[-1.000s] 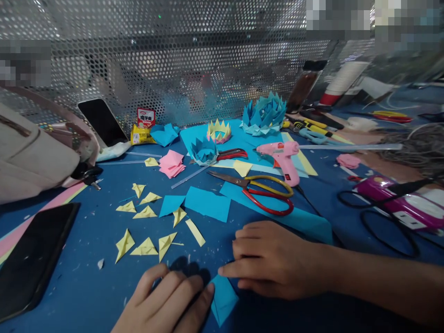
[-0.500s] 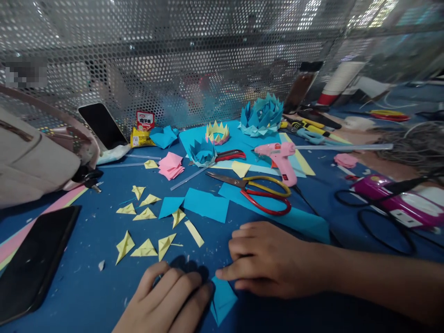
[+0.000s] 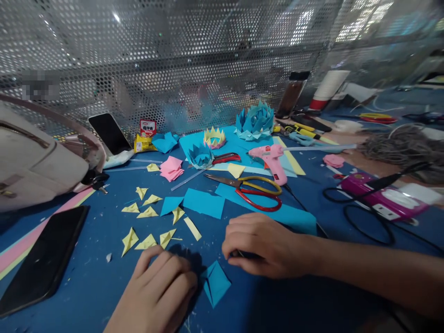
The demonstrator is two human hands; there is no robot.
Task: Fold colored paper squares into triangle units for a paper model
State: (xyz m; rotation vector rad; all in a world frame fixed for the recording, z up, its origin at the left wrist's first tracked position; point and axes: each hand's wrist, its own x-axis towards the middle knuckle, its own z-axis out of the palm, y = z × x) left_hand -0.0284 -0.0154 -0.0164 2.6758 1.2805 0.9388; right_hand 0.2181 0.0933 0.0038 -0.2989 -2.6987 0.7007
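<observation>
A folded blue paper piece lies on the blue table between my hands, near the front. Just left of it, my left hand rests with bent fingers; its fingertips are hidden beneath it. My right hand is to the upper right of the paper, apart from it, with fingers curled together; what it holds, if anything, is hidden. Folded yellow pieces lie beyond my left hand, beside a yellow strip and a blue rectangle. Scissors rest beyond my right hand, partly over a long blue sheet.
Behind are a pink glue gun, blue paper flowers and a yellow ring. On the left are a black phone and a bag. A purple power strip with black cables is at right.
My right hand has lifted off the folded blue paper and its fingers have curled in. My left hand has drawn slightly left, away from the paper. The view has shifted a little.
</observation>
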